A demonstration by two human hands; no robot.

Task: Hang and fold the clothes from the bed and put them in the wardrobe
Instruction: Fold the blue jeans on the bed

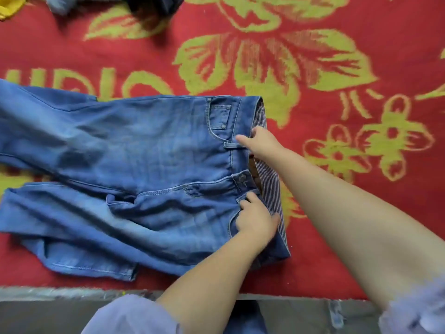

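- Inspecting the bed, we find a pair of blue jeans (134,160) spread flat, front side up, on a red blanket (361,213) patterned with yellow-green flowers.
- We note the waistband (265,165) lies toward the bed's right side and both legs run off toward the left edge; the near leg's hem sits close to the bed's near edge.
- We record the left hand (256,221) resting on the jeans just below the fly button (241,177), near the lower front pocket. Its fingers are curled onto the denim at the waistband, with the thumb against the striped inner lining (271,189); it grips the cloth there.
- We record the right hand (261,143) at the upper part of the waistband, beside a belt loop (232,145). Thumb and fingers close on the waistband edge in a pinch.
- The two hands are apart along the waistband, with the fly button between them.
- Both forearms are bare, with pale lilac sleeves (134,317) pushed up.
- At the bed's far left corner we see a yellow garment (10,7) and, beside it, dark clothes (149,4) partly cut off by the frame.
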